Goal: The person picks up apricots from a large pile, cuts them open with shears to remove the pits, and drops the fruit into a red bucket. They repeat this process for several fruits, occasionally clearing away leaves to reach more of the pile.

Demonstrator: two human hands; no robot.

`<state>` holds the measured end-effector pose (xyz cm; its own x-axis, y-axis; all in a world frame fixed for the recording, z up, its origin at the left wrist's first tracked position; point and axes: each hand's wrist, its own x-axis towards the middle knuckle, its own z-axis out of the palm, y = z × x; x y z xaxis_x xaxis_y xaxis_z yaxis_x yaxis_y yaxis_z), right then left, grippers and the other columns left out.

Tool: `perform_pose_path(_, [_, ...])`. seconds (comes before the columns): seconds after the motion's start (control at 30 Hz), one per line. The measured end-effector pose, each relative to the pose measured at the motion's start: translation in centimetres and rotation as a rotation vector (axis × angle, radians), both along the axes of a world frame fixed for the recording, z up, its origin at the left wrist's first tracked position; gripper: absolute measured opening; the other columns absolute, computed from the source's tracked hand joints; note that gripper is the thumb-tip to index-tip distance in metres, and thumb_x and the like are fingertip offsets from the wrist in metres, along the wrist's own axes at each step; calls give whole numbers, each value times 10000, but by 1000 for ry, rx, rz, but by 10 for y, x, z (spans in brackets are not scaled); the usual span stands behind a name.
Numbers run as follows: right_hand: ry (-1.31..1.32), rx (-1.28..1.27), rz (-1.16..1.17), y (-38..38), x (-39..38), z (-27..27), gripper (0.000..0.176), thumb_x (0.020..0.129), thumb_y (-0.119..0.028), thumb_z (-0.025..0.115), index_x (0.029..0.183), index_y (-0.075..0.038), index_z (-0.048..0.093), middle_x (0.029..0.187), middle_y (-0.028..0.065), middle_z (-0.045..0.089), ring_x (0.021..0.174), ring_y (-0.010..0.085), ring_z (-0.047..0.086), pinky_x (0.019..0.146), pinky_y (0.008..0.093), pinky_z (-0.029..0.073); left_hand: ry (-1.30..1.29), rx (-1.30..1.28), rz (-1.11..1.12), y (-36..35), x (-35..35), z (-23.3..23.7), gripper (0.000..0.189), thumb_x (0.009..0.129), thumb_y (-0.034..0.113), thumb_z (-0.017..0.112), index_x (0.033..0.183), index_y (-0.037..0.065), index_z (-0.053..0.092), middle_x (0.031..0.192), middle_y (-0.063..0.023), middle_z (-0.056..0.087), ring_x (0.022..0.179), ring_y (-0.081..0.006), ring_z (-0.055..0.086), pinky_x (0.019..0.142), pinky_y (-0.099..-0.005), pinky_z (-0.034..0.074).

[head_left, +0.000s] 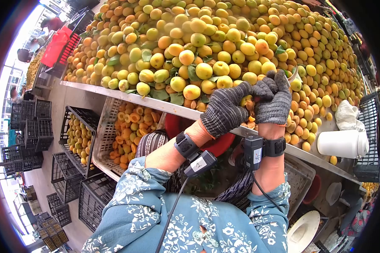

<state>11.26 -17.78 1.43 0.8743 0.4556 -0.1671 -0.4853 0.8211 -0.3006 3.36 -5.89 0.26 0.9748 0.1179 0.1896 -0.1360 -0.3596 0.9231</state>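
Observation:
My left hand (226, 109), in a dark grey knitted glove, is closed around an apricot (246, 102) at the near edge of the table. Against it is my right hand (273, 99), in a matching glove, its fingers curled round a knife whose curved silver blade (294, 75) sticks out past the fingertips. Its handle is hidden in the glove. The held apricot is mostly covered by my fingers. Loose apricots (204, 71) with some green leaves are heaped on the metal-edged table (126, 96) beyond both hands.
Below the table edge, a pale crate (100, 145) holds halved apricots, next to a black crate (63, 141) of whole ones. Part of a red basin (217, 145) shows under my wrists. A white lidded container (340, 144) lies at the right. Stacked black crates and other people are around.

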Motion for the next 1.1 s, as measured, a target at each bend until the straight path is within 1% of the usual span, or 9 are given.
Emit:
perform_pose_path(0.23, [-355, -844, -196, -5, -10, 26, 134, 843, -151, 663, 907, -35, 644, 605, -12, 545, 404, 48, 418, 366, 212, 329, -166, -128, 100, 23, 7, -5, 383, 622, 6, 756, 970, 29, 598, 850, -38, 609, 810, -118, 551, 751, -285, 485])
perform_pose_path(0.43, [-523, -998, -25, 20, -35, 18, 203, 795, -156, 735, 915, -16, 652, 781, 3, 629, 707, 62, 555, 637, 213, 467, -113, -73, 144, 28, 10, -1, 351, 634, -7, 741, 950, 39, 595, 824, -44, 605, 787, -110, 548, 738, -289, 487])
perform_pose_path(0.47, [-527, -1000, -28, 22, -35, 16, 203, 795, -156, 735, 915, -16, 652, 781, 3, 629, 707, 62, 555, 637, 213, 467, -167, -6, 155, 29, 10, -4, 316, 680, 85, 684, 975, 17, 593, 809, -211, 638, 798, -358, 649, 682, -397, 509])
perform_pose_path(0.6, [-677, -1086, 5, 24, -34, 13, 211, 815, -129, 687, 985, -11, 648, 853, 39, 676, 742, 110, 619, 687, 250, 504, -120, -14, 204, 24, 8, -7, 227, 703, 76, 628, 926, 40, 601, 774, -219, 628, 762, -390, 635, 640, -430, 494])
perform_pose_path(0.67, [-517, -886, -45, 27, -39, 11, 167, 774, -169, 730, 846, -39, 654, 747, 26, 641, 679, 75, 563, 624, 249, 485, -108, 107, 230, 22, 5, -4, 167, 735, 67, 580, 899, 32, 588, 765, -215, 630, 734, -383, 634, 627, -435, 489])
perform_pose_path(0.7, [-862, -1182, -122, 24, -27, -23, 190, 775, -197, 733, 844, -43, 645, 760, 27, 634, 695, 89, 565, 628, 258, 488, -124, 123, 228, 22, 5, -14, 180, 735, 49, 564, 911, 26, 592, 764, -213, 633, 707, -378, 626, 617, -430, 488])
perform_pose_path(0.73, [-703, -1181, -98, 25, -30, -10, 227, 775, -216, 733, 881, -43, 630, 774, 39, 627, 705, 109, 562, 636, 281, 492, -80, 62, 204, 22, 7, -18, 188, 733, 36, 556, 917, 15, 589, 755, -211, 631, 675, -365, 615, 602, -416, 484])
perform_pose_path(0.83, [-638, -995, -99, 25, -30, -10, 315, 747, -173, 730, 989, -20, 598, 811, 66, 631, 740, 134, 567, 689, 293, 494, -92, 61, 190, 16, 2, -2, 257, 734, -13, 602, 990, -1, 588, 761, -103, 666, 689, -151, 607, 638, -311, 490])
perform_pose_path(1.1, [-496, -830, -17, 21, -29, -2, 273, 688, -85, 745, 914, -16, 609, 736, 19, 594, 686, 121, 553, 648, 281, 477, -126, -49, 122, 25, 8, -21, 358, 724, 16, 717, 1061, -6, 598, 869, -60, 670, 778, -109, 594, 706, -274, 488])
